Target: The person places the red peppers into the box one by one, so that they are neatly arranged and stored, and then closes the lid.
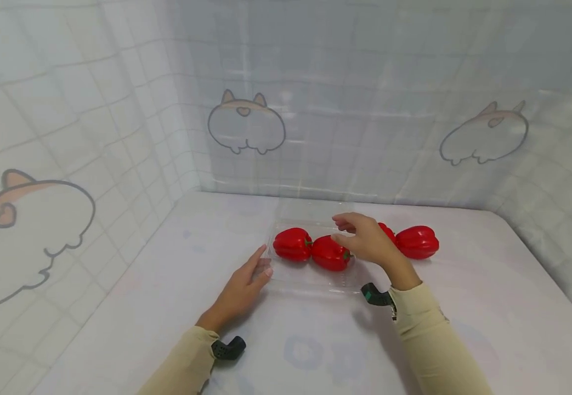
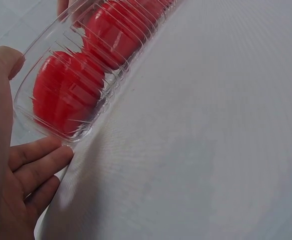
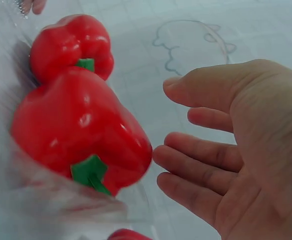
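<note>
A clear plastic clamshell box (image 1: 310, 283) stands on the table with two red bell peppers in it, a left one (image 1: 290, 244) and a right one (image 1: 329, 253). My left hand (image 1: 238, 288) is at the box's left end. In the left wrist view its fingertips (image 2: 61, 156) lie against the box's lower corner, with the thumb by the rim. Above the right-hand pepper hovers my right hand (image 1: 367, 236), fingers loosely extended and holding nothing. The right wrist view shows these fingers beside the green-stemmed pepper (image 3: 86, 130); whether they touch it I cannot tell.
Right of the box lies another red bell pepper (image 1: 417, 242), with one more (image 1: 386, 230) partly hidden behind my right hand. The box's transparent lid (image 1: 310, 210) seems to lie back behind it. Pale curtains (image 1: 364, 164) with grid lines and animal drawings enclose the table.
</note>
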A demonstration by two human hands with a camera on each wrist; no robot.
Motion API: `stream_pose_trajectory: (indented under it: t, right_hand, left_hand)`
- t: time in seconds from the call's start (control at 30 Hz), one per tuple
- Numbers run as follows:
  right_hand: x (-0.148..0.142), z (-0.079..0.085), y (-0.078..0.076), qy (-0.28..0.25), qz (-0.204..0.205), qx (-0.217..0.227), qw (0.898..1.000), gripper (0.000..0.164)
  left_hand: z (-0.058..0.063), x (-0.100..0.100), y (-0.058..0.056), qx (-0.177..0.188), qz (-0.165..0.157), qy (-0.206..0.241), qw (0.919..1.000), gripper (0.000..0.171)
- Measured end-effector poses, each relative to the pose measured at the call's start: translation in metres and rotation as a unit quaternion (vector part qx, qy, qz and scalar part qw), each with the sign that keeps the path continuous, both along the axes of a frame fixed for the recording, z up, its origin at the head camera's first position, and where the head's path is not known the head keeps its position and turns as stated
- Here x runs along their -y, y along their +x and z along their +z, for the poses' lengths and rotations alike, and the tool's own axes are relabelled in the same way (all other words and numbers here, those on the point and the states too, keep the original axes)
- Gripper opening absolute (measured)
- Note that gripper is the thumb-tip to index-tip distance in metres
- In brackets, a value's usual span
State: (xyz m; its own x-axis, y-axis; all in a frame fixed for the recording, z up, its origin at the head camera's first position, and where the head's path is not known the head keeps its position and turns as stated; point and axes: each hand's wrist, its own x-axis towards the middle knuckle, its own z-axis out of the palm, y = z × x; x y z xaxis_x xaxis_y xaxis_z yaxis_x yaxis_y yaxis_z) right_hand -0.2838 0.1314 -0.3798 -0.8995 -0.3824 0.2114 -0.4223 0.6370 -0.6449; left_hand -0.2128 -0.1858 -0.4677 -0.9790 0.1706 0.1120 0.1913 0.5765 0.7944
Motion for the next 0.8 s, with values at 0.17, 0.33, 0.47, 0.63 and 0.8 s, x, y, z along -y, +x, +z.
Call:
stream_pose_trajectory:
  t: [0.17,0.33,0.47,0.63,0.8]
  right_hand:
    - [-0.004,-0.002,0.009,-0.017,-0.013,-0.009,1.000,0.047]
    - [-0.009,-0.003,0.017,-0.023,-0.018,-0.015,0.999,0.045]
    - [-0.018,0.000,0.021,-0.029,-0.029,-0.026,0.999,0.042]
    - [-0.032,0.001,0.022,-0.027,-0.038,-0.038,0.998,0.041]
    - [-0.050,0.002,0.024,-0.026,-0.056,-0.054,0.997,0.039]
  left_hand:
    - [-0.001,0.006,0.004,0.003,0.001,-0.004,1.0000,0.065]
    - [-0.003,0.013,0.008,0.007,0.000,-0.001,1.0000,0.064]
    - [-0.003,0.016,0.007,0.001,-0.010,-0.003,0.9999,0.064]
    - [0.000,0.019,0.006,0.005,-0.008,-0.003,1.0000,0.065]
    - [-0.001,0.019,0.003,0.004,-0.006,-0.001,1.0000,0.066]
